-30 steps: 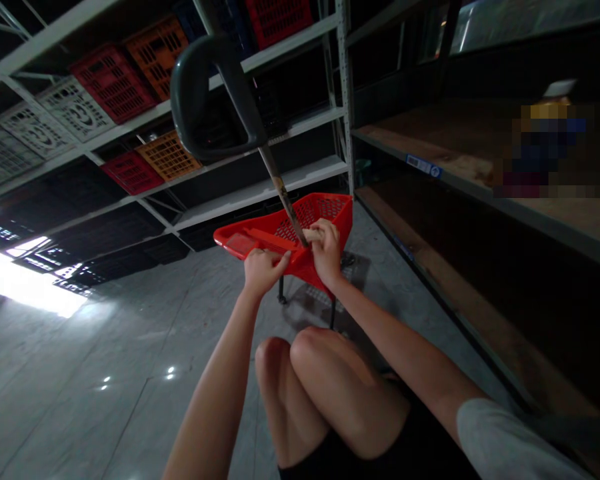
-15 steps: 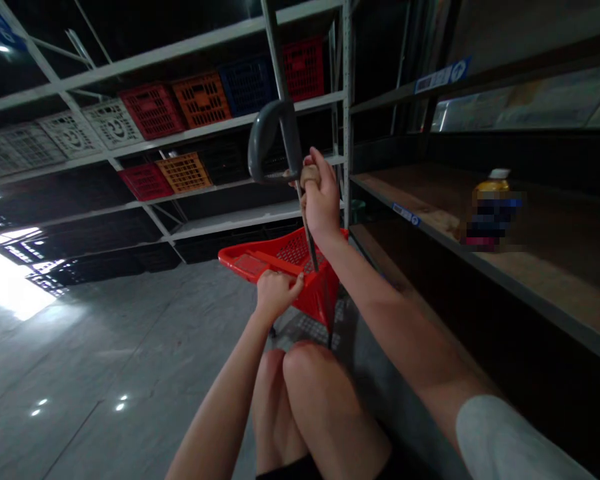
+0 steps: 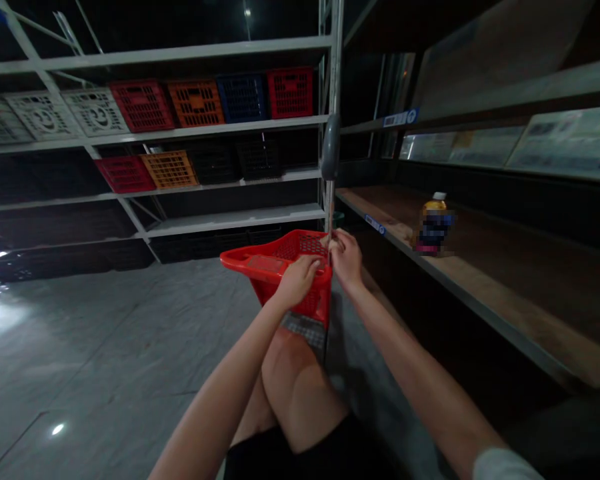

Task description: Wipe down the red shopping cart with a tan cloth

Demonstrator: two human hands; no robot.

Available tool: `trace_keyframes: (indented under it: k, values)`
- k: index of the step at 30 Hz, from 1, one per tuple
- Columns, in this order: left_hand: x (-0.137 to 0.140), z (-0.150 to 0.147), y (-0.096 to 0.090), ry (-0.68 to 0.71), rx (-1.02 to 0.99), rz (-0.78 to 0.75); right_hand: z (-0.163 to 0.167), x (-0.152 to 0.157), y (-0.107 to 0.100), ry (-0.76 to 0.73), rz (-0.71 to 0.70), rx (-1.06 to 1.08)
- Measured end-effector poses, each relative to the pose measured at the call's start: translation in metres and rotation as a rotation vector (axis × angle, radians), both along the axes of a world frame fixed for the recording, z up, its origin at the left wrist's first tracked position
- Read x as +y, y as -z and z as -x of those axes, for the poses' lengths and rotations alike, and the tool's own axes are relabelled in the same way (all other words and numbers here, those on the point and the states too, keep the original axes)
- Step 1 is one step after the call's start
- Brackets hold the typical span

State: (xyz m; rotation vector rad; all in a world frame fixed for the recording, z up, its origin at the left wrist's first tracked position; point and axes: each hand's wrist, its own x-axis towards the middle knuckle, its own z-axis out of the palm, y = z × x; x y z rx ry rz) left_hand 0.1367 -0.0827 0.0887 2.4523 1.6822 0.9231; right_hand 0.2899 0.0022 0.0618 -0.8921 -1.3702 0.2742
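Before my knees stands a red plastic shopping basket (image 3: 265, 260) with perforated walls. A thin metal pole (image 3: 331, 207) rises at its near right corner and carries a grey plastic handle (image 3: 331, 150). My left hand (image 3: 296, 281) is closed over the basket's near rim, its fingers partly hidden. My right hand (image 3: 346, 259) is closed around the lower pole at that corner, with a small tan piece (image 3: 333, 244) at its fingertips. What the tan piece is, I cannot make out.
To the right runs a brown wooden shelf (image 3: 480, 267) with a bottle of yellow liquid (image 3: 435, 223), its label blurred. A white metal rack (image 3: 230, 220) behind holds red, orange, blue and white crates (image 3: 195, 102). Grey concrete floor (image 3: 105, 347) lies to the left.
My right hand has slid down the pole to basket-rim level. The pole went from leaning left to nearly upright, its handle turning edge-on. My left hand shifted slightly right along the rim.
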Motion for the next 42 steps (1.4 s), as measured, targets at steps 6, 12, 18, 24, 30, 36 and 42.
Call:
trace_keyframes:
  k: [6, 12, 18, 24, 30, 36, 42]
  values:
    - [0.021, 0.050, -0.024, -0.202, 0.180, 0.101, -0.023, 0.005, -0.048, 0.129, -0.164, 0.077]
    - [0.026, 0.061, -0.008, -0.484, 0.246, 0.205, -0.029, -0.032, 0.069, 0.035, 0.268, 0.223]
    - [0.032, 0.057, -0.010, -0.555, 0.236, 0.226, -0.006, -0.051, 0.062, 0.078, 0.059, 0.280]
    - [0.031, 0.059, -0.015, -0.582, 0.230, 0.250, 0.025, -0.078, 0.031, 0.063, -0.018, -0.348]
    - [0.012, 0.050, -0.013, -0.628, 0.174, 0.212, 0.001, -0.084, 0.050, 0.138, -0.107, -0.535]
    - [0.013, 0.050, -0.012, -0.686, 0.119, 0.198, -0.022, -0.023, 0.078, 0.071, 0.008, -0.034]
    - [0.030, 0.047, -0.013, -0.688, 0.120, 0.203, 0.021, -0.047, 0.079, 0.100, -0.024, -0.085]
